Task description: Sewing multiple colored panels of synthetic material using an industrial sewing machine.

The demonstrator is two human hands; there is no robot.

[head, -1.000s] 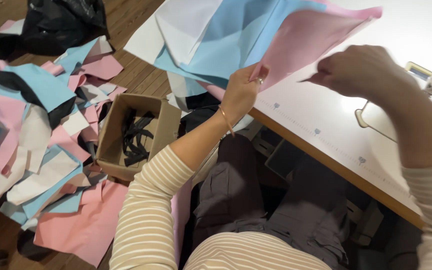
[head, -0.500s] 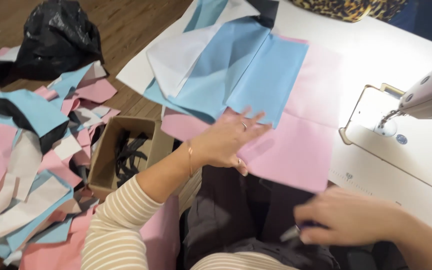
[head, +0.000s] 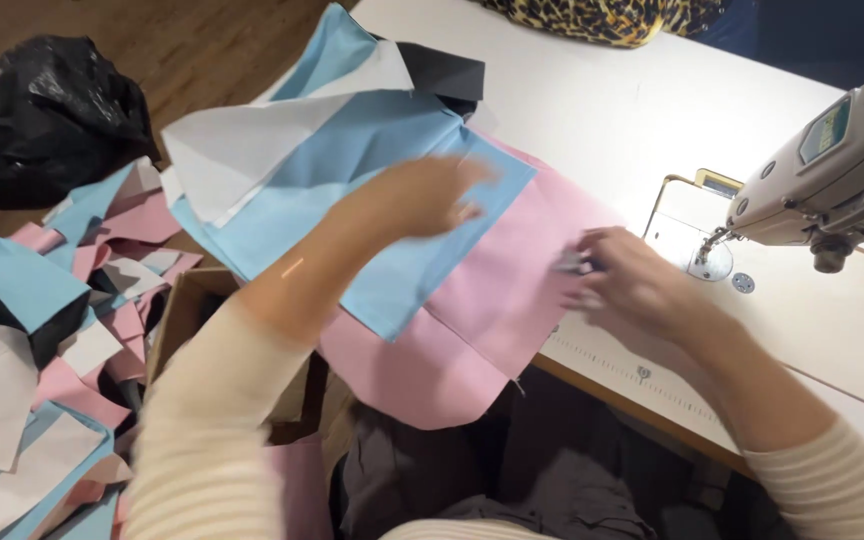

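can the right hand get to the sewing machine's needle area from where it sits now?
Probably yes. The right hand rests on the pink fabric, beside the sewing machine, with only bare white table showing between them.

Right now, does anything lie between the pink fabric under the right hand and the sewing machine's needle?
Nothing visible does. The right hand rests on the pink fabric at its edge, and only bare white table separates that edge from the needle plate of the sewing machine.
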